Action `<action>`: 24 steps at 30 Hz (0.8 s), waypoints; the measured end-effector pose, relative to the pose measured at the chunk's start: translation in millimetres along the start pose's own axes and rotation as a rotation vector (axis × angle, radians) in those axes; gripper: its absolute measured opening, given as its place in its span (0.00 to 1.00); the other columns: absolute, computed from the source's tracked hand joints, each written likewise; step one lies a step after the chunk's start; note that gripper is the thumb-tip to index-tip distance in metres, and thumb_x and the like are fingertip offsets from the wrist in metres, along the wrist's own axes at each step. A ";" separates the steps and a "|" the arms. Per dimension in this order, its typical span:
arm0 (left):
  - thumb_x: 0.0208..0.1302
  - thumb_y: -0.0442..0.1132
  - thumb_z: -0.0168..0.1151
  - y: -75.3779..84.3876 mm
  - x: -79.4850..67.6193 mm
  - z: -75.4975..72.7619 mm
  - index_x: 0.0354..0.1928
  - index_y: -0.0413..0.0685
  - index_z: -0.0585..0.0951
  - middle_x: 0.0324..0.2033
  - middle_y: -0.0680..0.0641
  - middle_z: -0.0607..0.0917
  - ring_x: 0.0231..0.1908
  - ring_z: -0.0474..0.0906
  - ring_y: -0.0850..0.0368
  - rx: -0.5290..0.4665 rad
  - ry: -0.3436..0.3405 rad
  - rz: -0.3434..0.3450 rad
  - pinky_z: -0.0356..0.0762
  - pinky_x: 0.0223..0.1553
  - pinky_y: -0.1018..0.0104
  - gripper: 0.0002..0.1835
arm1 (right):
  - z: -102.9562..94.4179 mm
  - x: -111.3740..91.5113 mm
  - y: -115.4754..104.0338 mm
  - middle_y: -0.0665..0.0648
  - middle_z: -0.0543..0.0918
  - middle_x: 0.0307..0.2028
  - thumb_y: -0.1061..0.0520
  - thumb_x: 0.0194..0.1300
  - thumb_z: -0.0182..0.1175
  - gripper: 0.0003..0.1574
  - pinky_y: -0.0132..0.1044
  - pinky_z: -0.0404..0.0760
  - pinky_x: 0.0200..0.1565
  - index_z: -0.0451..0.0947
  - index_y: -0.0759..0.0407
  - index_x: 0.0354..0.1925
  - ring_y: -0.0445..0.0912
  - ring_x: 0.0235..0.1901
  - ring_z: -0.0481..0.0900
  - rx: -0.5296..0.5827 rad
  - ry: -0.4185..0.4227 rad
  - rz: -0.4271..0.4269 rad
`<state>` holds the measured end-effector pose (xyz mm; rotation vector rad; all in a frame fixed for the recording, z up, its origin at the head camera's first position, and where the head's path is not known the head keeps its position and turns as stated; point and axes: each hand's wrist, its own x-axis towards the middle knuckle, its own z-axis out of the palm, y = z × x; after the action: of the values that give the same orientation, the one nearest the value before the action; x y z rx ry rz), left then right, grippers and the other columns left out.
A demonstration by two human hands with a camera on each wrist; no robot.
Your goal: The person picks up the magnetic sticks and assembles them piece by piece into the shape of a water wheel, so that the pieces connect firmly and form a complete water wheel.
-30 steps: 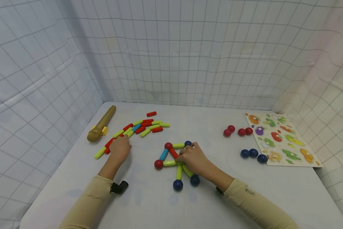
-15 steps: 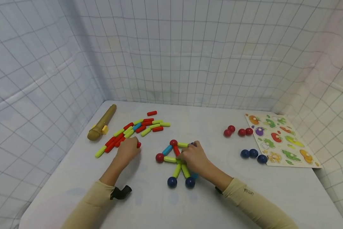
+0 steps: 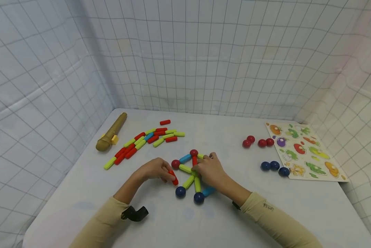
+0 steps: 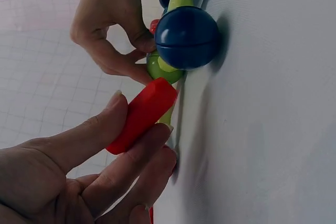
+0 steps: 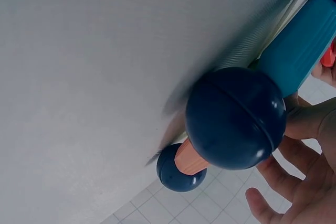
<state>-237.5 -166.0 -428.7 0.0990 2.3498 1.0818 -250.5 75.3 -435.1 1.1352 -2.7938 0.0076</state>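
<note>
In the head view my left hand [image 3: 156, 171] pinches a red magnetic rod [image 3: 174, 178] between thumb and fingers, just left of a flat spoked structure. The left wrist view shows this rod held tilted, apart from the balls. My right hand [image 3: 211, 172] grips the green centre ball [image 4: 163, 69], its thumb and fingers around it. Lime rods [image 3: 188, 182] and one red spoke run out from this centre. Red balls [image 3: 175, 164] and navy balls [image 3: 199, 197] form the rim. Blue rods [image 3: 185, 158] link some of them. My right hand hides the structure's right side.
Loose red, lime and blue rods [image 3: 131, 153] lie at the back left, beside a gold microphone-shaped object [image 3: 111, 132]. Spare red balls [image 3: 262, 143] and navy balls [image 3: 274, 165] sit at right, next to a vegetable puzzle board [image 3: 306, 151]. Gridded cloth walls [image 3: 185, 62] surround the table.
My left hand has picked a red rod from the loose rods and carried it right, to the structure. The structure has turned clockwise under my right hand, which stays nearly in place.
</note>
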 end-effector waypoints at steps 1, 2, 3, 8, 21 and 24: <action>0.57 0.43 0.71 -0.1 1.2 1.3 0.41 0.42 0.84 0.26 0.49 0.86 0.29 0.80 0.57 0.003 -0.012 -0.001 0.76 0.36 0.66 0.14 | -0.1 -0.1 -0.3 0.49 0.87 0.34 0.58 0.56 0.70 0.14 0.54 0.72 0.54 0.88 0.43 0.42 0.48 0.37 0.78 0.000 -0.003 0.000; 0.58 0.44 0.71 0.3 1.6 2.7 0.40 0.43 0.84 0.25 0.50 0.85 0.28 0.79 0.58 0.012 -0.025 -0.003 0.75 0.35 0.67 0.13 | 0.0 0.1 -0.3 0.49 0.87 0.34 0.58 0.56 0.70 0.14 0.54 0.72 0.54 0.88 0.43 0.42 0.48 0.37 0.78 0.000 -0.005 -0.001; 0.58 0.45 0.70 0.7 2.2 4.0 0.38 0.43 0.85 0.25 0.50 0.85 0.28 0.79 0.58 0.021 -0.036 -0.005 0.73 0.33 0.68 0.12 | 0.0 0.2 -0.4 0.49 0.87 0.34 0.58 0.56 0.71 0.14 0.54 0.72 0.54 0.88 0.43 0.42 0.48 0.36 0.78 0.000 -0.006 -0.001; 0.60 0.50 0.68 0.9 5.7 8.2 0.33 0.47 0.88 0.21 0.53 0.81 0.24 0.74 0.59 0.074 -0.057 -0.014 0.61 0.28 0.69 0.14 | 0.3 0.5 -0.3 0.48 0.87 0.32 0.57 0.56 0.71 0.14 0.53 0.72 0.53 0.88 0.44 0.42 0.48 0.35 0.78 -0.008 0.003 -0.012; 0.63 0.58 0.63 -4.0 20.1 12.8 0.24 0.45 0.84 0.15 0.52 0.79 0.18 0.70 0.59 0.070 0.049 -0.120 0.62 0.22 0.72 0.22 | 2.0 -1.0 -0.1 0.48 0.88 0.35 0.56 0.56 0.71 0.14 0.54 0.72 0.54 0.88 0.42 0.42 0.48 0.37 0.78 -0.045 0.011 -0.032; 0.62 0.57 0.63 -1.5 22.0 13.2 0.24 0.45 0.83 0.15 0.52 0.78 0.19 0.70 0.59 0.078 0.081 -0.133 0.63 0.23 0.72 0.22 | 2.3 -0.8 0.0 0.48 0.87 0.34 0.56 0.55 0.71 0.14 0.54 0.72 0.54 0.88 0.42 0.42 0.48 0.37 0.78 -0.036 0.013 -0.035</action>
<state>-249.2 -151.8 -446.6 -0.0724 2.4327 0.9471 -250.2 75.8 -437.5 1.1707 -2.7506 -0.0378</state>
